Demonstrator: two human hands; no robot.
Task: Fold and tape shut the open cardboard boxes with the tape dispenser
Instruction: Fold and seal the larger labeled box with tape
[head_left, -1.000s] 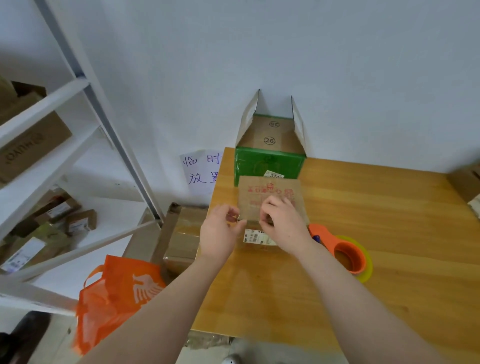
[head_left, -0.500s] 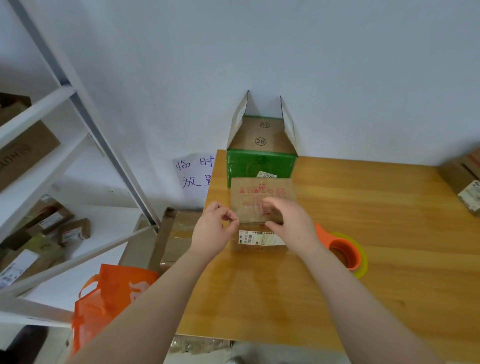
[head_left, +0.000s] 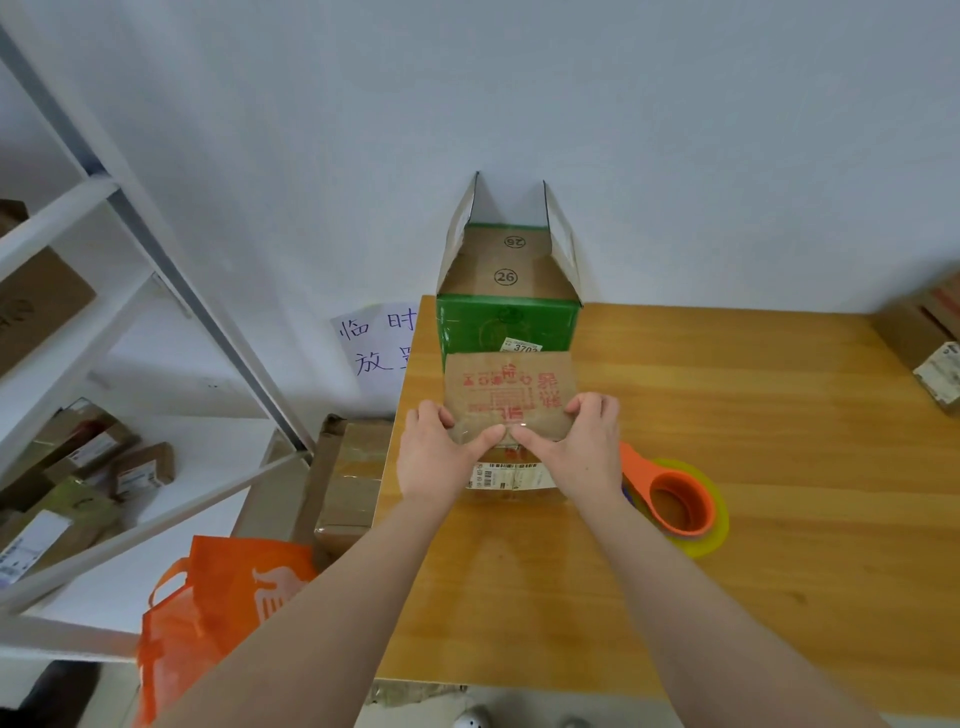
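A small brown cardboard box (head_left: 511, 389) with red print stands on the wooden table (head_left: 753, 441), a white barcode label on its near face. My left hand (head_left: 441, 457) grips its left near corner and my right hand (head_left: 576, 447) grips its right near corner. Both thumbs press along the top's near edge and almost meet. Behind it a green box (head_left: 506, 325) stands with its two side flaps upright and open. The orange tape dispenser (head_left: 670, 499) with a yellow-green roll lies just right of my right wrist.
Another cardboard box (head_left: 930, 338) sits at the table's right edge. Left of the table stand a white shelf rack (head_left: 104, 291) with parcels, stacked boxes (head_left: 348, 483) on the floor and an orange bag (head_left: 218, 618). A handwritten paper sign (head_left: 376, 345) hangs on the wall.
Both hands moved from picking at the box's near edge to gripping its two near corners, thumbs pressing down on the top. The camera shifted slightly.
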